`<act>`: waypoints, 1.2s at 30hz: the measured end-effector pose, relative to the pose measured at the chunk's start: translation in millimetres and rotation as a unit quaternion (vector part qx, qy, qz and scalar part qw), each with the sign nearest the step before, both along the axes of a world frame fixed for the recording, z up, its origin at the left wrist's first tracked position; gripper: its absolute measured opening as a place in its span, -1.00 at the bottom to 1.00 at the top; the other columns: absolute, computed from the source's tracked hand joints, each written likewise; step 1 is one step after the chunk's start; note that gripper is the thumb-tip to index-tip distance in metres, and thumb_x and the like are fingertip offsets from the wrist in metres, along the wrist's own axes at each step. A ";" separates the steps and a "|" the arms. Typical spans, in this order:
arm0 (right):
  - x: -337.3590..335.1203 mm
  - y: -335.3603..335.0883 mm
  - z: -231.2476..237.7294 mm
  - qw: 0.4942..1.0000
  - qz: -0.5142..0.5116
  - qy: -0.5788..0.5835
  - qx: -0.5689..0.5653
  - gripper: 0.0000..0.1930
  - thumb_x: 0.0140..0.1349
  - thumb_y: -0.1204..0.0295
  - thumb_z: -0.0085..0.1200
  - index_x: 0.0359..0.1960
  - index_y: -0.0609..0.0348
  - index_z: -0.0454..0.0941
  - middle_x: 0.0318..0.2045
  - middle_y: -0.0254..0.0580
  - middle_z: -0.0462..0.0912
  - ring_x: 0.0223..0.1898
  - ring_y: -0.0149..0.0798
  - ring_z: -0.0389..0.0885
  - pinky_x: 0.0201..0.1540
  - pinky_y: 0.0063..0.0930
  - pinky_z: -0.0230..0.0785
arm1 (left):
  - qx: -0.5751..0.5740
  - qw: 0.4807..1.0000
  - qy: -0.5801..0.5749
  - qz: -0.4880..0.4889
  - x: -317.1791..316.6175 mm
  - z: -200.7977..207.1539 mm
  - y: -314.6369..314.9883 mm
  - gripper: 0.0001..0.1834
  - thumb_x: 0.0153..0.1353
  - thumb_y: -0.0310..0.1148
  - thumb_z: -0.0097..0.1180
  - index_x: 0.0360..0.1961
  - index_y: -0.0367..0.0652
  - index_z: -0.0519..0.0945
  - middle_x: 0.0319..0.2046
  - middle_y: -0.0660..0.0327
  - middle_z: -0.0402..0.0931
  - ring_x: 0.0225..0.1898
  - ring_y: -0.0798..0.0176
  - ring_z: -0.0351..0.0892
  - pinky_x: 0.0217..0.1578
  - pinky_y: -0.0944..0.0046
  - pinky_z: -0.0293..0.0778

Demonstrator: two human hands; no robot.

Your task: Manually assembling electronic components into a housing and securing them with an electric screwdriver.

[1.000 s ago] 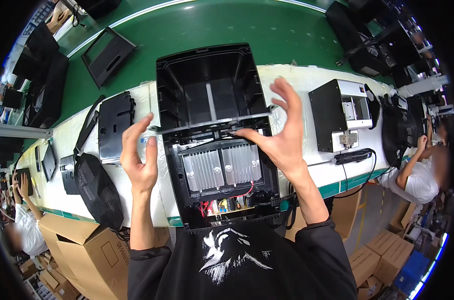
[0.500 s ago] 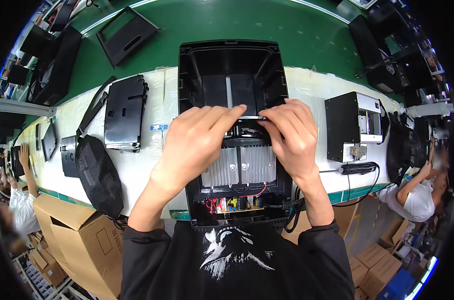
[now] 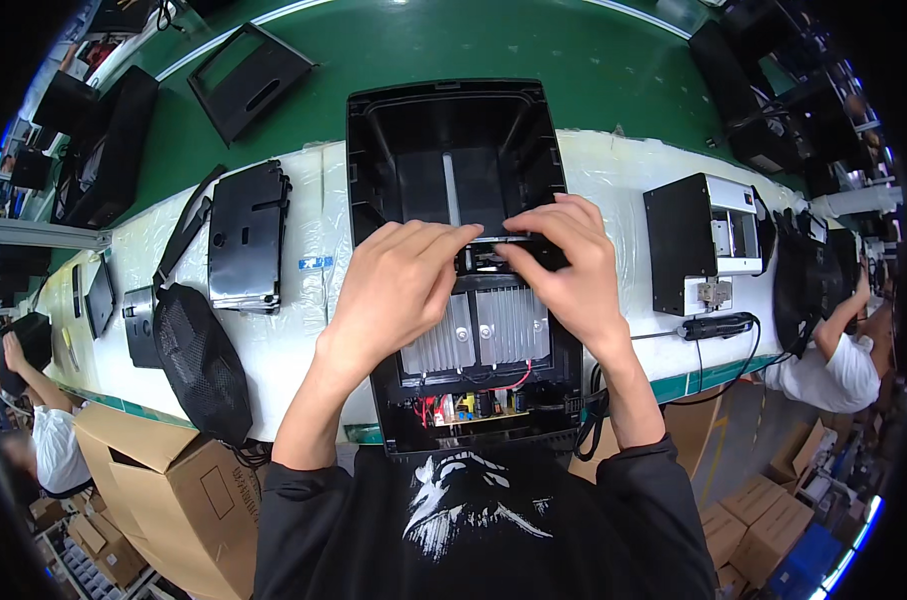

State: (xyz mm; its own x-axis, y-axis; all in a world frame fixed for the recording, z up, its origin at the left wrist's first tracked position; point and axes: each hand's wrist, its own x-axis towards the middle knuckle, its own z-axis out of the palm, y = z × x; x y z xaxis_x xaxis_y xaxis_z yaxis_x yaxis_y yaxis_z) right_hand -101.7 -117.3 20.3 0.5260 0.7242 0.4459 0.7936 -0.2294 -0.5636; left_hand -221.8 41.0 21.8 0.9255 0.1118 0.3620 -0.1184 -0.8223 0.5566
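Note:
A deep black plastic housing (image 3: 366,150) lies open in front of me. Ribbed silver heat sinks (image 3: 509,325) sit inside it, and nearer me are a circuit board (image 3: 479,408) and red wires. A thin, light-edged strip (image 3: 498,240) runs crosswise just beyond the heat sinks. My left hand (image 3: 392,290) is closed, its index fingertip at the strip's left end; its thumb tip is mostly hidden. With thumb and fingers, my right hand (image 3: 574,270) pinches the same strip a little to the right. Whether the strip is loose or fixed, I cannot tell.
Left on the plastic-covered table (image 3: 314,210) lie a flat black panel (image 3: 246,235) and a black mesh bag (image 3: 202,355). At right stand a black-and-silver metal box (image 3: 689,245) and a cabled black adapter (image 3: 719,326). Cardboard boxes (image 3: 159,480) stand below; co-workers work at both sides.
My right hand has slid left along the strip, closer to my left hand. The whole view has shifted slightly. At far left, a co-worker's hand has moved.

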 end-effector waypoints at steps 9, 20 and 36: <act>6.5 -123.2 2.7 0.914 -0.322 0.127 0.211 -0.85 0.18 0.58 0.04 -0.21 0.30 0.51 -0.28 -0.19 0.60 -0.25 -0.41 0.56 -0.14 -0.59 0.42 | -0.009 0.999 0.010 -0.029 4.9 -6.5 -1.9 -0.66 -0.11 -0.59 -0.03 -0.23 -0.24 0.57 -0.41 0.13 0.56 -0.36 0.10 0.53 -0.29 0.20 0.41; 101.2 -324.0 -96.3 0.657 -0.661 0.342 -0.117 -0.14 0.03 -0.31 -0.16 -0.36 0.54 0.53 -0.44 0.22 0.59 -0.33 0.00 0.62 -0.25 -0.25 0.41 | -0.003 0.999 0.045 -0.011 5.1 4.9 -4.8 -0.66 -0.13 -0.59 -0.05 -0.24 -0.24 0.56 -0.39 0.07 0.54 -0.34 0.04 0.50 -0.27 0.17 0.39; 31.3 -270.0 49.2 0.637 -0.437 0.010 0.635 -0.64 0.06 0.16 0.05 -0.28 0.22 0.44 -0.44 -0.21 0.48 -0.41 -0.25 0.50 -0.24 -0.39 0.41 | -0.101 0.979 -0.071 0.161 -65.3 -9.1 -16.0 -0.53 0.07 -0.43 -0.02 0.05 -0.33 0.37 0.13 -0.03 0.27 0.20 0.03 0.21 0.20 0.10 0.07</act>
State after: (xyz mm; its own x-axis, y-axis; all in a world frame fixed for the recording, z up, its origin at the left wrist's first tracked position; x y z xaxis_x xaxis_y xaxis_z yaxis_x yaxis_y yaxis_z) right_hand -70.4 -387.3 69.5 0.4961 -0.7868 0.3672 0.6645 0.0719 -0.7438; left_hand -287.2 25.0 12.7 0.7723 0.4726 0.4244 0.0411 -0.7039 0.7091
